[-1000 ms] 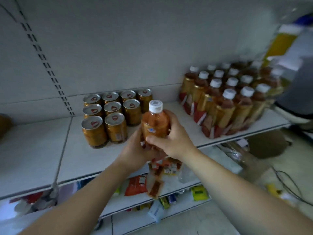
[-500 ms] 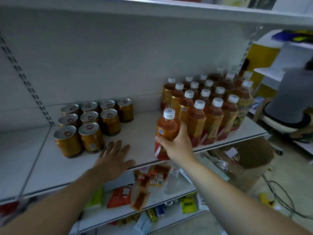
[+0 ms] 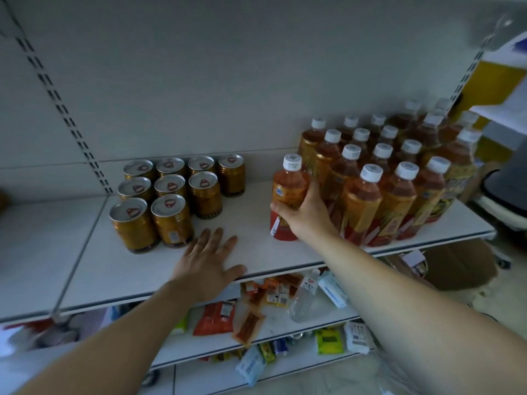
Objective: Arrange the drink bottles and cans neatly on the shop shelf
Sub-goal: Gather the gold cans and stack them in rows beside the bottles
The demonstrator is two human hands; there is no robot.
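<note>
Gripped bottle (image 3: 288,195) in right hand (image 3: 306,216); left hand (image 3: 209,262) lay spread flat on shelf (image 3: 256,252). Best slid upright, flush against block's (image 3: 393,178) near-left corner.

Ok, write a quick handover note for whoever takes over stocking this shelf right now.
Right hand: grip shut on a tea bottle, upright, base on or just above the shelf, left of the bottle block.
Left hand: open, flat on the shelf front, holding nothing.
Cans stand grouped at left.
Done: cans and most bottles lined up.
Left: slot the held bottle into the block's front row and release.
</note>
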